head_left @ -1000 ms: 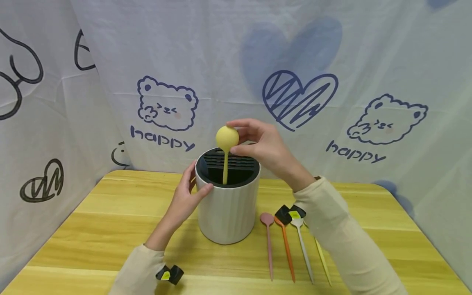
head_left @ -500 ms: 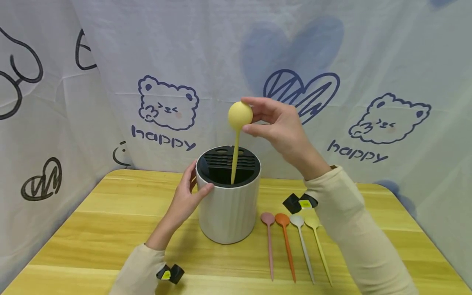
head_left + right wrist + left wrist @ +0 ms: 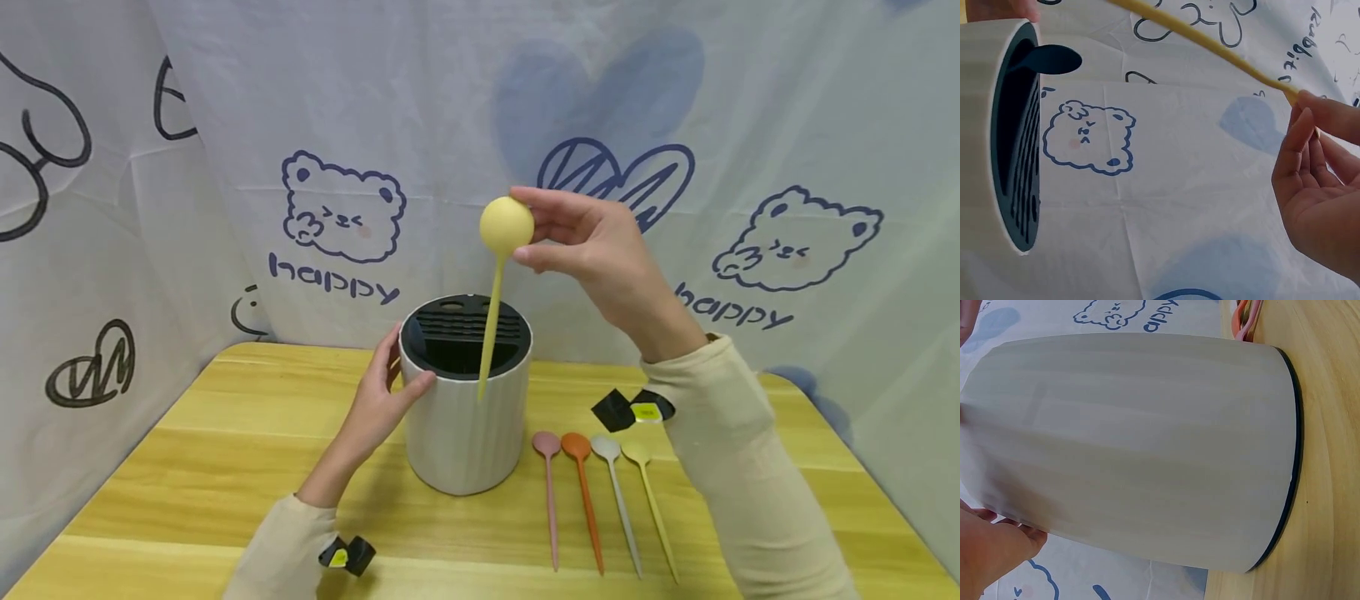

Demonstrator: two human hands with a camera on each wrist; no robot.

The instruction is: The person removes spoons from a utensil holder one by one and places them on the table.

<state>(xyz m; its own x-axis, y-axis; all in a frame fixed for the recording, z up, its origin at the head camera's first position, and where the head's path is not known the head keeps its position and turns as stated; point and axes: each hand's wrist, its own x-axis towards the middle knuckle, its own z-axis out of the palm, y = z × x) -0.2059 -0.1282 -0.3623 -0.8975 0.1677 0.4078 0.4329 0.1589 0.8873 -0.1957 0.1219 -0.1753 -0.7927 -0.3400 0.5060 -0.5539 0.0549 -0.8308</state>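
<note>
My right hand (image 3: 600, 250) pinches a yellow spoon (image 3: 507, 225) by its round bowl, between thumb and fingers. The spoon's handle points down, and its tip overlaps the front wall of a white ribbed utensil holder (image 3: 465, 442) with a black slotted top. In the right wrist view the same yellow spoon (image 3: 1204, 39) slants away from the fingers. My left hand (image 3: 378, 404) grips the holder's left side, thumb at the front rim and fingers behind. Inside the holder's opening a dark blue spoon (image 3: 1054, 59) sticks out.
To the right of the holder lie a pink spoon (image 3: 547, 444), an orange spoon (image 3: 577, 447), a white spoon (image 3: 606, 447) and another yellow spoon (image 3: 637, 453), side by side on the wooden table (image 3: 225, 467). A printed cloth (image 3: 450, 100) hangs behind.
My right hand has lifted the yellow spoon up and to the right, drawing its handle out of the holder's opening. My left hand stays on the holder.
</note>
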